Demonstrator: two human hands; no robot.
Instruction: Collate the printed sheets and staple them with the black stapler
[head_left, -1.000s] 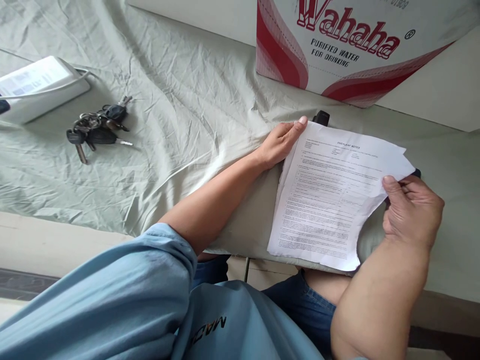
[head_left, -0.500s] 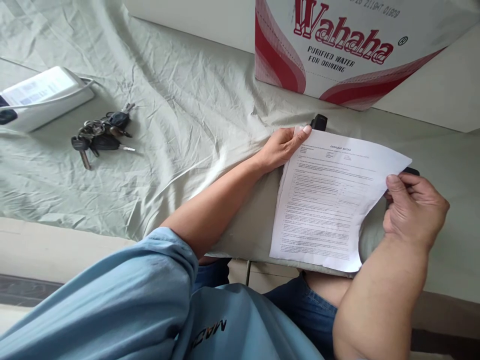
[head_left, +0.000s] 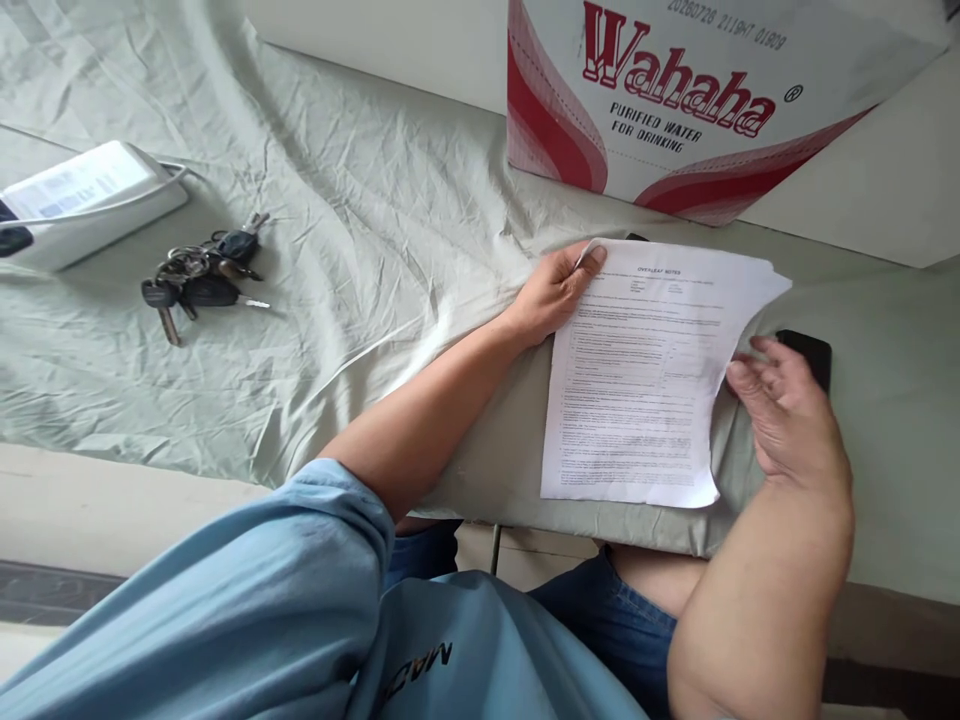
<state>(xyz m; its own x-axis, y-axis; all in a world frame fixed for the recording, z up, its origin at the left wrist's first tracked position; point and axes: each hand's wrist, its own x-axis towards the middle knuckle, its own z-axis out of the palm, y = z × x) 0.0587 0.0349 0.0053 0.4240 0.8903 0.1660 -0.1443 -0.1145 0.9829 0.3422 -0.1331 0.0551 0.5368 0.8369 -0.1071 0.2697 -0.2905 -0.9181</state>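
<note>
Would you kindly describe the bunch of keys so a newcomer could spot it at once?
Start at the pale green wrinkled sheet covering the table. On its left part, just right of the white device, lies the bunch of keys. It alone is dark metal, with rings and black fobs.

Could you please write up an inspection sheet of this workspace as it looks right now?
Surface: table under a wrinkled pale green cloth.
Job's things: stack of printed papers lying near the table's front edge.
Clutter: bunch of keys; white device at far left; black phone beside the papers; Wahaha water carton at the back.
Hands: left hand grips the papers' top left corner; right hand, fingers loosely spread, at their right edge, holding nothing that shows.
Cables: a white cable runs across the white device.
Surroundings: light wall panel behind; floor below the table edge.
</note>
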